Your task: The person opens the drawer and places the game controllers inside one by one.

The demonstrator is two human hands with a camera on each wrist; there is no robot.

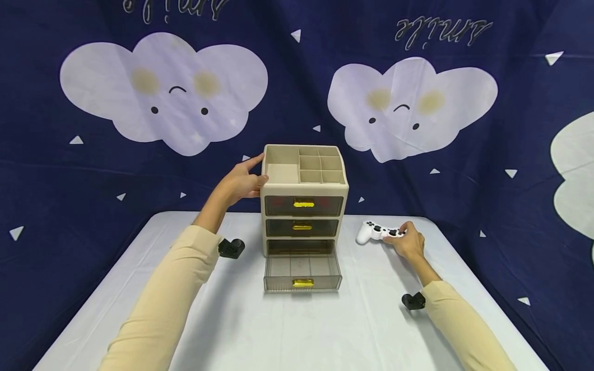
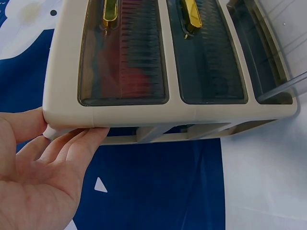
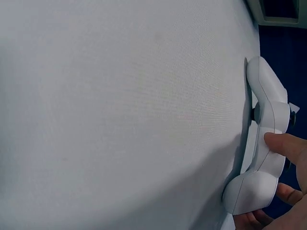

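A beige desktop drawer organizer (image 1: 303,189) stands on the table. Its two upper smoky drawers are closed, and the bottom drawer (image 1: 302,283) is pulled out with nothing visible inside. My left hand (image 1: 242,180) grips the organizer's upper left edge, thumb at the top rim and fingers against the side, as the left wrist view (image 2: 50,177) shows. To the organizer's right, my right hand (image 1: 408,242) pinches the right end of a white game controller (image 1: 371,232). In the right wrist view, thumb and fingers hold the controller (image 3: 268,110) close to the tabletop.
Divided compartments (image 1: 321,165) top the organizer. The white-covered table (image 1: 297,330) ends at a dark blue curtain (image 1: 297,93) with cloud prints behind it. Black wrist-worn devices (image 1: 231,248) project from both sleeves. Red content shows dimly through the top drawer (image 2: 124,62).
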